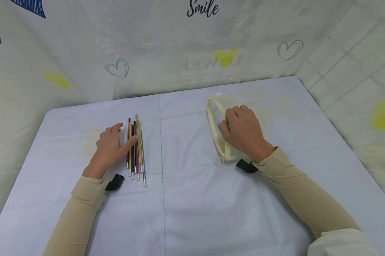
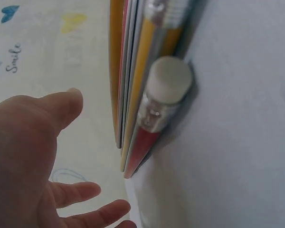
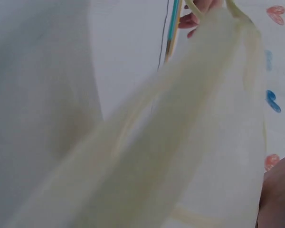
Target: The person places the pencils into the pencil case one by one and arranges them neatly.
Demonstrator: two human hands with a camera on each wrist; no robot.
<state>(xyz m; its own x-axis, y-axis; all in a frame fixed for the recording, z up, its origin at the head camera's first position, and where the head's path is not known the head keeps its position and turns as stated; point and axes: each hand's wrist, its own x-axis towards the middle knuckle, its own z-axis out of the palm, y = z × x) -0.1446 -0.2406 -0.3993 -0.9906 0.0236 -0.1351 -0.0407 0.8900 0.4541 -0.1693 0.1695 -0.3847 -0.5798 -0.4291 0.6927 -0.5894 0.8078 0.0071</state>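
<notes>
A bundle of pencils point(image 1: 135, 149) in several colours lies on the left half of the table, erasers toward me. My left hand point(image 1: 110, 145) is beside it, fingers spread and thumb reaching over the pencils. In the left wrist view that hand point(image 2: 23, 152) has its thumb and fingers apart, none curled round the pencils point(image 2: 147, 147). On the right, my right hand point(image 1: 243, 129) grips a see-through pouch point(image 1: 210, 119) with pale yellow edging by its upper side, its mouth facing the pencils. The pouch point(image 3: 204, 133) fills much of the right wrist view, blurred; the gripping fingertips are hidden.
A white cloth covers the table point(image 1: 192, 209), with a fold line point(image 1: 162, 199) between pencils and pouch. A small pale ring point(image 1: 219, 161) hangs at the pouch's near corner. Behind the table's far edge hangs a printed curtain point(image 1: 147, 46) with hearts and lettering.
</notes>
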